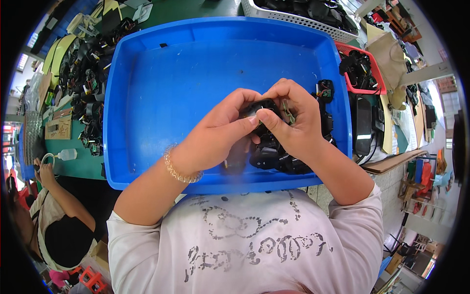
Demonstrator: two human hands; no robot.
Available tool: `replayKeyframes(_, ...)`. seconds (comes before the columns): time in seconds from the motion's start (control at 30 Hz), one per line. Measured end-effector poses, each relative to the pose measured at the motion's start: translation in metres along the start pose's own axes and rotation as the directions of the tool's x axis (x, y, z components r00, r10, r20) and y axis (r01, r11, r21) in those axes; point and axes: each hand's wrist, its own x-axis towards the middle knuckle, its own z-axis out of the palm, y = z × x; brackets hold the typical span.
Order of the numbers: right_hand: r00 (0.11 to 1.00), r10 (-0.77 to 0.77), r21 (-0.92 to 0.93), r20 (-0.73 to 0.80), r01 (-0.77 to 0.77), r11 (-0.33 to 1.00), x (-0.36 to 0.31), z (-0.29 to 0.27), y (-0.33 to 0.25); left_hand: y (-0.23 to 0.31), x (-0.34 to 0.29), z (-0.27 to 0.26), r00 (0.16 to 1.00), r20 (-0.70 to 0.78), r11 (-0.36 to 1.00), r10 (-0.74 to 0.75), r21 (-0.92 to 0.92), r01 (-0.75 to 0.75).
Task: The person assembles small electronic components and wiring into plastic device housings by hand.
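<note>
Over a large blue tray (166, 78) I hold a small black plastic housing (264, 108) between both hands. My left hand (220, 127) grips its left side, thumb pressed on top. On the other side my right hand (293, 115) closes round it, thumb against the upper face. A small green circuit board (288, 112) shows by the right fingers; whether it is joined to the housing I cannot tell. Below my hands, several black plastic parts (274, 156) lie heaped in the tray's near right part, and more line its right wall.
A red basket (378, 78) of black parts stands to the right, a white perforated basket (303, 22) at the back. Many black units with wires (90, 83) crowd the green table (73, 164) on the left. Another person's hand (46, 174) is beside a clear bottle (67, 155).
</note>
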Motion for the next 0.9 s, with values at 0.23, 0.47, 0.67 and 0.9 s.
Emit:
replayKeyframes(0.23,0.991,0.124,-0.07,0.046,-0.121,0.99,0.001,-0.006,-0.001,-0.003,-0.002,-0.002,0.996,0.04,0.992,-0.08,-0.094,0.083)
replayKeyframes(0.47,0.996,-0.077,0.195,-0.054,0.086,0.977,0.006,-0.019,-0.003,0.024,-0.01,-0.02,0.99,-0.003,0.94,0.143,-0.313,-0.137)
replayKeyframes(0.67,0.996,-0.079,0.182,-0.049,0.087,0.979,0.002,-0.021,0.001,0.087,-0.074,-0.115,0.827,-0.381,0.764,0.413,-0.35,-0.542)
replayKeyframes(0.9,1.0,0.006,0.158,0.025,-0.01,0.987,-0.006,-0.012,0.001,0.066,-0.204,-0.221,0.288,-0.867,0.515,0.407,-0.043,-0.856)
